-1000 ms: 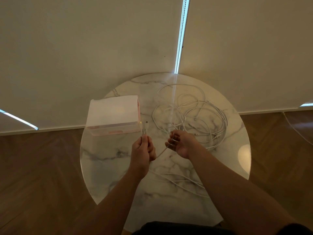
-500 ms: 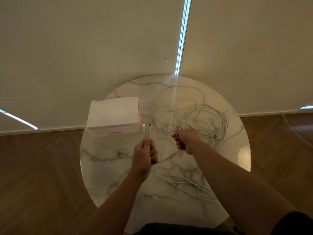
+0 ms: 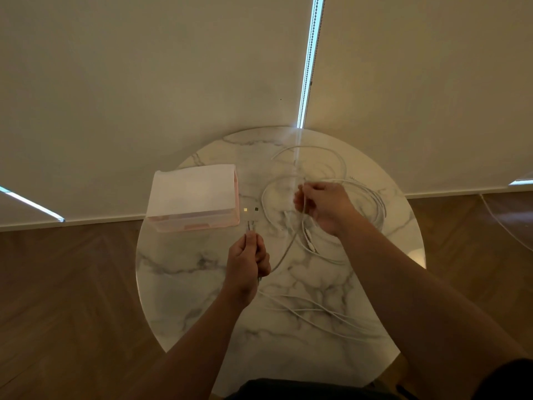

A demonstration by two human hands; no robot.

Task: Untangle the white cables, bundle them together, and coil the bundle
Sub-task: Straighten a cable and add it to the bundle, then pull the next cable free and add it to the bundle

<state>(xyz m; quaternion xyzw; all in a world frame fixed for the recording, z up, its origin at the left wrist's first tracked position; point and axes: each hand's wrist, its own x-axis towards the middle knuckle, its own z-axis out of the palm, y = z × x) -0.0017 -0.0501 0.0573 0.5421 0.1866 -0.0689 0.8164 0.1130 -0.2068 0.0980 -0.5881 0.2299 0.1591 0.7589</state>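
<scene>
Head cam, looking down at the round marble table (image 3: 184,284). My left hand (image 3: 246,264) is fisted around two cable ends, thumb pressed on top. Both plugs (image 3: 251,209) stick out above the knuckles, side by side, just beside the near right corner of the translucent plastic box (image 3: 193,194). The box sits on the left half of the table, white on top with a pinkish tint low on its front face; contents not readable. My right hand (image 3: 323,207) is up over the tangle, fingers curled round one strand and pinching it. That strand drops from the fingers and curves down-left toward the left fist. The white cables (image 3: 372,203) are mostly a loose, overlapping pile of loops on the far right half of the table, under and behind the right hand; not bundled, not coiled. One connector (image 3: 310,241) lies flat on the marble below the right hand. A few long strands (image 3: 317,313) trail across the near side of the table, between my forearms. Can't tell how many separate cables there are. Pale blinds (image 3: 144,82) behind, with a bright vertical gap (image 3: 310,59), and wood floor (image 3: 72,284) around the table.
</scene>
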